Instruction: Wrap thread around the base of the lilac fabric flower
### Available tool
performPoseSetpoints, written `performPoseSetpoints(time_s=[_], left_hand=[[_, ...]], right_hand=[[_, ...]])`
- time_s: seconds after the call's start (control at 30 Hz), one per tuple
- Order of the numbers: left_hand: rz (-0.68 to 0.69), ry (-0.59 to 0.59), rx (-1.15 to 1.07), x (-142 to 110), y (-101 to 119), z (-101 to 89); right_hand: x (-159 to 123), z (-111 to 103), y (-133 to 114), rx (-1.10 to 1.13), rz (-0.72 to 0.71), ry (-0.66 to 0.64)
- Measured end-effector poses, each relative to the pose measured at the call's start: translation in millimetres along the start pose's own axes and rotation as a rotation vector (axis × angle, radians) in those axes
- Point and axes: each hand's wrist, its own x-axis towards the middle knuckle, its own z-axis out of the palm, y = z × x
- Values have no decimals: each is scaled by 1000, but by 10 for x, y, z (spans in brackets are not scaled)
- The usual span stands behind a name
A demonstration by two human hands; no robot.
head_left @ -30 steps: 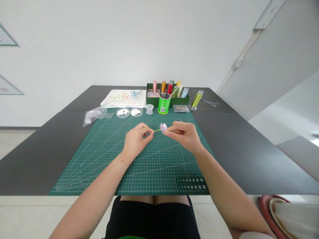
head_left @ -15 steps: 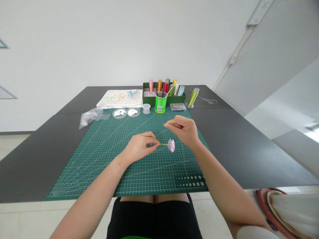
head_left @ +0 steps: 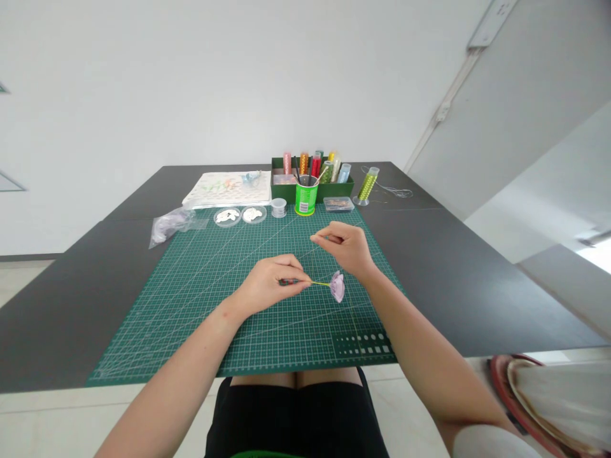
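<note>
Handling: I'd steady the flower (head_left: 337,287) by its stem (head_left: 321,284), pinching lightly so it neither twists nor crushes | Left grip (head_left: 273,280): finger and thumb closed on the stem | Right grip (head_left: 347,247): fingertips together, contents I can't tell | Flower: rightward beyond the left grip, apart from the right.

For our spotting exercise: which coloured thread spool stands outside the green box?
The yellow-green spool standing just right of the green box; the other coloured spools are inside it.
</note>
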Motion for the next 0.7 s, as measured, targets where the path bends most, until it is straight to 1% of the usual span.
performPoseSetpoints(time_s=[0.07, 0.13, 0.23, 0.33, 0.43, 0.5, 0.6, 0.7], left_hand=[[13, 33, -9, 3, 20, -11], [40, 98, 10, 6, 35, -26], [119, 248, 85, 3, 37, -45], [163, 407, 189, -7, 26, -53], [130, 508, 238, -13, 27, -50], [98, 546, 222, -10, 37, -46], [59, 595, 170, 7, 53, -44], [8, 630, 105, 26, 54, -47]], right_hand=[[-1, 24, 28, -12, 18, -24], [0, 47, 59, -16, 38, -59], [2, 74, 100, -9, 83, -132], [-4, 92, 124, 50, 138, -272], [-31, 123, 133, 113, 219, -454], [-56, 161, 138, 142, 265, -533], [-90, 216, 139, 182, 290, -590], [-106, 232, 116, 202, 291, -614]])
